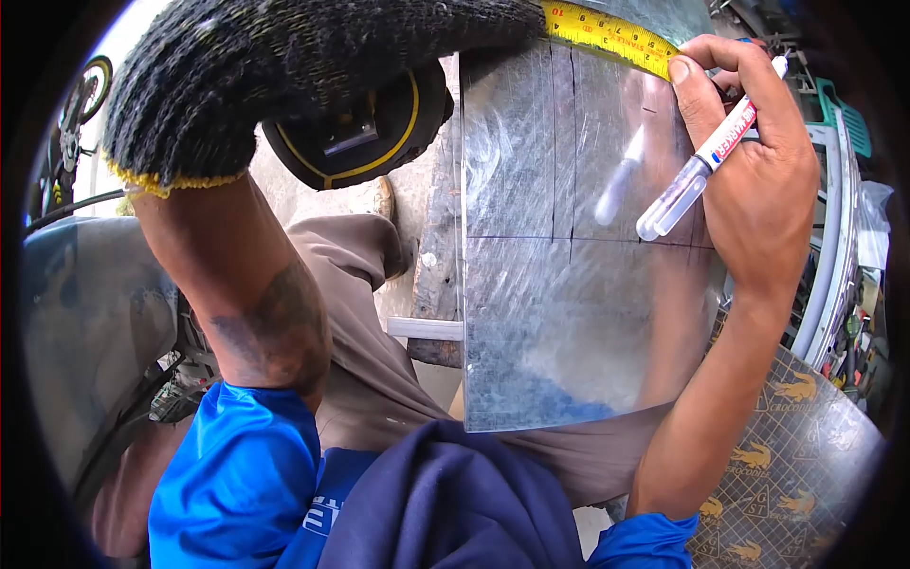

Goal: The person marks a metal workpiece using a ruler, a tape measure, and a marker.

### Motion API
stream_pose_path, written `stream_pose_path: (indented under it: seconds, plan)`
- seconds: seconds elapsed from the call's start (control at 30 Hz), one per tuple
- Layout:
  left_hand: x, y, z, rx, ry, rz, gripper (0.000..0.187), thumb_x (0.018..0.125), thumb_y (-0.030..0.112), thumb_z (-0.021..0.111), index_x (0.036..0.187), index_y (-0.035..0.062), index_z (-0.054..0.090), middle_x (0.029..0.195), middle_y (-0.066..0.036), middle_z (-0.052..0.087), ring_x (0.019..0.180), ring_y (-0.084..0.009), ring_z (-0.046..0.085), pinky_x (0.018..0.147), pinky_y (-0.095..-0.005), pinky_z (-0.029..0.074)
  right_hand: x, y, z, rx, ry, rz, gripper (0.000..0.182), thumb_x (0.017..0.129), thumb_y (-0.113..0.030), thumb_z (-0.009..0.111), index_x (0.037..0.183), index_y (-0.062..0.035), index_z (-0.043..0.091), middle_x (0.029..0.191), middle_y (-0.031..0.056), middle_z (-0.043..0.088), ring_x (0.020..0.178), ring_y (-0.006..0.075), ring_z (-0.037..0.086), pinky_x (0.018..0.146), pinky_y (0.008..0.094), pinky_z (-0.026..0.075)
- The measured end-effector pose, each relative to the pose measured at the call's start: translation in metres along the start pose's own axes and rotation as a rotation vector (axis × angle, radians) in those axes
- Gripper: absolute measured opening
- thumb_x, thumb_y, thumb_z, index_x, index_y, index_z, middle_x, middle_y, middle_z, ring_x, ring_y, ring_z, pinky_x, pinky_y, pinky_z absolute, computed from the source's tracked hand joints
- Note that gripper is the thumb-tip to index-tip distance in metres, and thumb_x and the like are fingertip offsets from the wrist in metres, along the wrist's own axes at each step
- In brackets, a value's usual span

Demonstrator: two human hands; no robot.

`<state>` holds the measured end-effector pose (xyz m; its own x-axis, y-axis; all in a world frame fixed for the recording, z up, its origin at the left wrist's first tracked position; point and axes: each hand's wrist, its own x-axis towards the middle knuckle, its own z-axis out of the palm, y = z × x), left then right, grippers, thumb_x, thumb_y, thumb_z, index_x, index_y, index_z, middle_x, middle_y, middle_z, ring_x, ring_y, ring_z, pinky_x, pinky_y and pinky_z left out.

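My left hand (322, 66), in a black knit glove with a yellow cuff, is closed on a tape measure. Below the glove shows a rounded black case with yellow trim (365, 128), partly covered by the hand. The yellow tape blade (611, 40) runs from the gloved fingers across the far part of a shiny metal sheet (531, 332). My bare right hand (758, 161) pinches the blade's right end between thumb and finger. A white-and-red marker (716, 142) is also held in this hand, slanting across it. Dark lines are drawn on the sheet.
A wooden plank (438, 228) lies along the sheet's left edge, with a pale bar (422, 328) at its side. At right are a brown board printed with crocodiles (758, 465), a grey metal frame (834, 228) and a green plastic item (842, 119). A wheel (95, 85) stands far left.
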<state>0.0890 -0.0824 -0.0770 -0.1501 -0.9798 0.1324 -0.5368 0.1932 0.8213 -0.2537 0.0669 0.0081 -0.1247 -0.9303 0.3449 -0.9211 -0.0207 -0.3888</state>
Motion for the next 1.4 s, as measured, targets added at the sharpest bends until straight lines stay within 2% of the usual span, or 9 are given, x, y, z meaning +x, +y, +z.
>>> stream_pose_path:
  seconds: [0.27,0.53,0.97,1.07,1.13,1.17,1.2,1.27,1.4]
  plan:
    - [0.001,0.002,0.002,0.001,-0.001,0.001,0.058,0.077,0.034,0.091,0.119,0.0069,0.061,0.091,-0.004,0.068,0.082,-0.0123,0.063,0.070,-0.0312,0.053,0.002,-0.002,0.001,0.011,0.027,-0.071,0.018,0.099,-0.017,0.072,0.110,-0.0025,0.070,0.097,0.0039,0.069,0.090,0.0113,0.064,0.083,0.0267,0.051]
    - [0.001,0.004,0.005,0.005,-0.007,-0.002,0.057,0.078,0.035,0.090,0.118,0.0071,0.061,0.090,-0.004,0.068,0.081,-0.0126,0.063,0.069,-0.0315,0.053,0.004,-0.010,-0.001,0.047,0.014,0.054,0.017,0.098,-0.015,0.072,0.110,-0.0029,0.070,0.094,0.0049,0.069,0.084,0.0110,0.064,0.077,0.0266,0.052]
    - [0.003,0.008,0.008,0.014,-0.006,-0.002,0.055,0.078,0.035,0.090,0.117,0.0074,0.062,0.089,-0.004,0.068,0.080,-0.0131,0.064,0.069,-0.0318,0.053,0.004,-0.008,0.001,0.015,0.044,0.030,0.017,0.098,-0.017,0.072,0.109,-0.0045,0.071,0.094,0.0048,0.069,0.083,0.0094,0.063,0.074,0.0269,0.051]
    - [0.004,0.009,0.008,0.015,-0.011,-0.001,0.055,0.078,0.035,0.090,0.117,0.0075,0.062,0.089,-0.004,0.068,0.080,-0.0132,0.064,0.069,-0.0319,0.053,0.003,-0.008,-0.002,0.146,-0.026,0.207,0.020,0.100,-0.020,0.072,0.113,-0.0048,0.071,0.095,0.0043,0.069,0.085,0.0084,0.063,0.075,0.0262,0.051]
    - [0.003,0.010,0.010,0.016,-0.008,0.000,0.054,0.079,0.035,0.089,0.117,0.0075,0.062,0.089,-0.004,0.068,0.080,-0.0133,0.064,0.069,-0.0320,0.053,0.006,0.001,-0.002,0.205,0.108,0.029,0.022,0.100,-0.020,0.073,0.115,-0.0043,0.071,0.093,0.0039,0.070,0.086,0.0077,0.062,0.075,0.0252,0.051]
    - [0.002,0.011,0.011,0.014,-0.003,-0.006,0.054,0.079,0.035,0.089,0.117,0.0076,0.063,0.089,-0.004,0.068,0.080,-0.0133,0.064,0.069,-0.0320,0.053,0.009,0.008,-0.003,0.112,0.209,-0.119,0.032,0.106,-0.033,0.064,0.116,-0.0030,0.071,0.090,0.0041,0.069,0.082,0.0075,0.059,0.071,0.0226,0.048]
    - [0.003,0.011,0.010,0.011,-0.008,-0.002,0.054,0.079,0.035,0.089,0.117,0.0076,0.063,0.089,-0.004,0.068,0.079,-0.0134,0.064,0.069,-0.0320,0.053,0.011,0.009,-0.010,0.108,0.212,-0.125,0.032,0.106,-0.033,0.064,0.116,-0.0030,0.071,0.090,0.0041,0.069,0.082,0.0075,0.059,0.071,0.0226,0.048]
    - [0.006,0.011,0.010,0.010,-0.005,-0.004,0.054,0.079,0.035,0.089,0.117,0.0076,0.063,0.089,-0.004,0.068,0.079,-0.0134,0.064,0.069,-0.0321,0.053,0.020,0.001,-0.026,0.394,0.212,0.020,0.051,0.109,-0.048,0.052,0.115,-0.0009,0.070,0.086,0.0055,0.068,0.074,0.0072,0.058,0.065,0.0201,0.045]
    - [0.010,0.012,0.011,0.006,-0.011,0.001,0.053,0.079,0.035,0.089,0.116,0.0077,0.063,0.088,-0.004,0.068,0.079,-0.0136,0.064,0.068,-0.0322,0.053,0.033,-0.026,-0.012,0.675,0.241,0.014,0.060,0.110,-0.052,0.042,0.112,0.0038,0.065,0.081,0.0076,0.064,0.066,0.0087,0.057,0.060,0.0219,0.047]
